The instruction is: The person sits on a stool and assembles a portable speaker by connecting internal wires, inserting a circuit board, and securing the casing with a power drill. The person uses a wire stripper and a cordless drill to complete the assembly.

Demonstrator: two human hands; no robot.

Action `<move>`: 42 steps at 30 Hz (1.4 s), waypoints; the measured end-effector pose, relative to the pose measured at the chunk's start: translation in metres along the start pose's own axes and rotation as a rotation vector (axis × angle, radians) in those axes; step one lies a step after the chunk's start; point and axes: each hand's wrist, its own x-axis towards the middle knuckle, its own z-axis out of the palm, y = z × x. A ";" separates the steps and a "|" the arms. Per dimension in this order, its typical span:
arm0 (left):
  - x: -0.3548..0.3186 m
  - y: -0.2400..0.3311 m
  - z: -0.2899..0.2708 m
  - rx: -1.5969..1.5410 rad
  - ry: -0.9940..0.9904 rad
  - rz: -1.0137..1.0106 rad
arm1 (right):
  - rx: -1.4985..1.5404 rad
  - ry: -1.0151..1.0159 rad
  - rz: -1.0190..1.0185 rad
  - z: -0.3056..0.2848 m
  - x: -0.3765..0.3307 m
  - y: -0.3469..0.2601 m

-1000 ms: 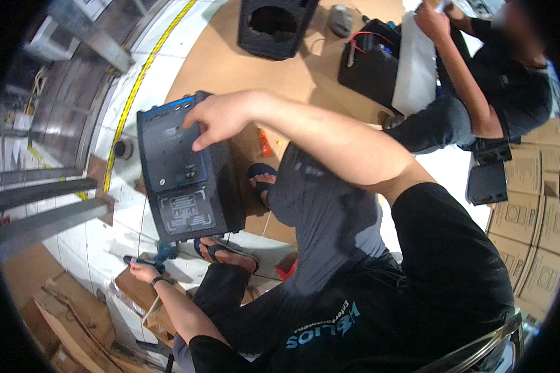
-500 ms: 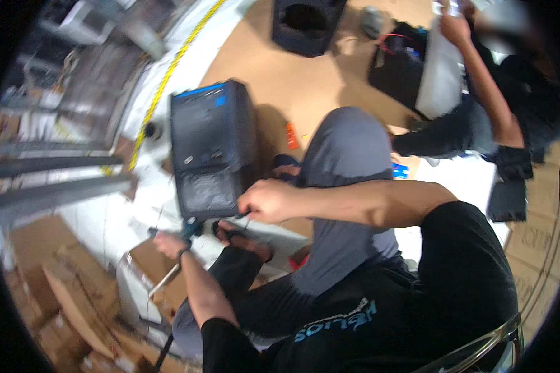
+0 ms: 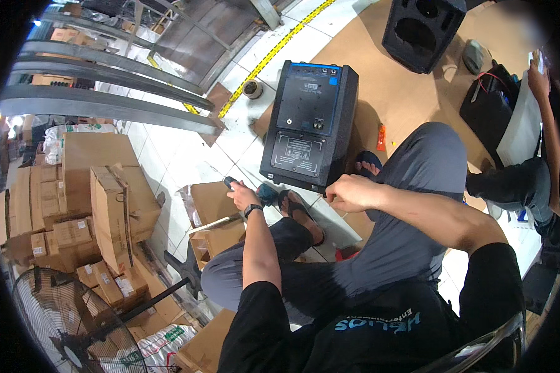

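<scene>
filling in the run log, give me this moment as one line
left hand: grips dark tool | right hand: closed fist at lower edge of black speaker cabinet | cabinet: upright on floor, back panel facing person

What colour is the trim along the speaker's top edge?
Blue, on the otherwise black speaker; the head view shows it clearly.

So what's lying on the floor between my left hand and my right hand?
In the head view, your sandalled foot lies between the left hand and the right hand, just below the black speaker box.

Tool (image 3: 230,183) in left grip (image 3: 242,198) mostly hidden
</scene>
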 end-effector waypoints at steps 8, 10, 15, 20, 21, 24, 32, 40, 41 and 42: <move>0.009 -0.005 -0.042 -0.117 -0.084 -0.026 | 0.011 -0.121 0.038 0.044 0.060 -0.027; -0.005 0.014 -0.075 0.021 -0.060 0.078 | -0.035 -0.105 0.152 0.084 0.108 -0.059; -0.066 0.051 -0.195 0.045 0.051 0.304 | 0.299 0.557 -0.041 0.196 0.147 -0.110; -0.123 0.091 -0.302 -0.006 0.198 0.502 | 0.719 0.683 -0.351 0.151 0.171 -0.141; -0.130 0.100 -0.319 -0.052 0.236 0.496 | 0.735 0.934 -0.579 0.138 0.160 -0.145; -0.124 0.111 -0.373 -0.676 0.330 0.501 | 0.992 0.557 -0.759 0.056 0.127 -0.137; -0.145 0.063 -0.414 -1.815 0.006 0.349 | 0.642 0.544 -0.705 -0.017 -0.140 -0.092; -0.177 0.081 -0.398 -2.045 -0.372 0.490 | 0.207 0.590 -0.400 0.031 -0.212 -0.048; -0.181 0.082 -0.399 -2.041 -0.394 0.463 | 0.240 0.551 -0.460 0.034 -0.214 -0.046; -0.184 0.083 -0.401 -2.053 -0.416 0.448 | 0.272 0.473 -0.400 0.036 -0.216 -0.046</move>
